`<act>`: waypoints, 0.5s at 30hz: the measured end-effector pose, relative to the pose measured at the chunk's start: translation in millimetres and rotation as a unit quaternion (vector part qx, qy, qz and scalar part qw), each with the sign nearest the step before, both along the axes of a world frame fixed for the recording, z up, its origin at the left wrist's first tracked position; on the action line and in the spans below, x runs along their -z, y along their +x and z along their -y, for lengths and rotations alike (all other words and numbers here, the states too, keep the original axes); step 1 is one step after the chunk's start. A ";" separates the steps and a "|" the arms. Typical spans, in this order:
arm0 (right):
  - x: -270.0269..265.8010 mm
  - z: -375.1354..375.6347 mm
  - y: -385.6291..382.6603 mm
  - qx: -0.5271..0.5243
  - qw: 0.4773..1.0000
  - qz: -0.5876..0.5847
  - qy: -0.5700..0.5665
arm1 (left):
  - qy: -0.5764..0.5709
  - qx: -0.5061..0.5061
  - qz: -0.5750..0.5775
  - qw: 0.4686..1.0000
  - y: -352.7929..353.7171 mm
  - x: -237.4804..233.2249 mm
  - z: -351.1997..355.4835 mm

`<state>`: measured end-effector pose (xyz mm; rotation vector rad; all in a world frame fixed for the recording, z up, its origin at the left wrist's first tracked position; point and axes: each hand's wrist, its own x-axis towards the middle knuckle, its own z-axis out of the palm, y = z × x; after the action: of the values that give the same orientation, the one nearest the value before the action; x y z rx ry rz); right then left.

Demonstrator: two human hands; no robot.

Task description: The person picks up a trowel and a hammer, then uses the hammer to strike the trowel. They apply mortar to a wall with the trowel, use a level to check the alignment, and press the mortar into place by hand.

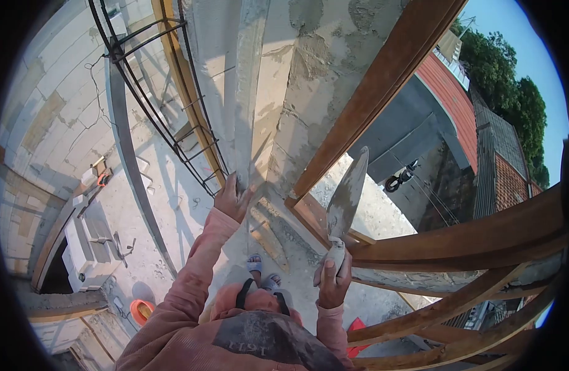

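Observation:
My right hand (334, 281) is closed around the handle of a pointed trowel (348, 201). Its blade points upward and has grey mortar smeared on it. My left hand (233, 199) is at the lower part of a long grey board (246, 86) that runs along the wall's edge, its fingers bent against the board's side. Part of that grip is hidden. Right of the board rises a block wall (315, 93) with patchy grey mortar. A brown wooden frame (374, 99) stands beside the wall, close to the trowel.
A rebar cage (167, 123) stands left of my left hand, with a slanting grey post (133, 154) beyond. White blocks (89, 247) and an orange bucket (141, 311) are at lower left. Curved-looking brown beams (457, 247) cross the right, above a drop to a parked motorcycle (401, 177).

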<state>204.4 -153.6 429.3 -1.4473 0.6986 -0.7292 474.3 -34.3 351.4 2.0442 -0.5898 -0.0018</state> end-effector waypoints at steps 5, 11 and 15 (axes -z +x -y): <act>-10.2 38.4 80.1 -0.075 0.990 0.017 -0.122 | -0.013 -0.005 -0.037 0.999 -8.7 -2.8 -41.3; -109.7 59.1 177.3 -0.086 0.982 0.096 -0.139 | -0.007 -0.022 -0.015 1.000 -0.4 6.8 -38.7; -133.4 57.3 215.7 -0.035 0.968 0.058 -0.240 | -0.016 0.033 -0.038 0.999 22.1 17.4 -38.7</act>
<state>420.1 -210.9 562.8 -1.8397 0.3897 -0.9623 496.4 4.4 334.0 1.9834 -0.6060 -0.1068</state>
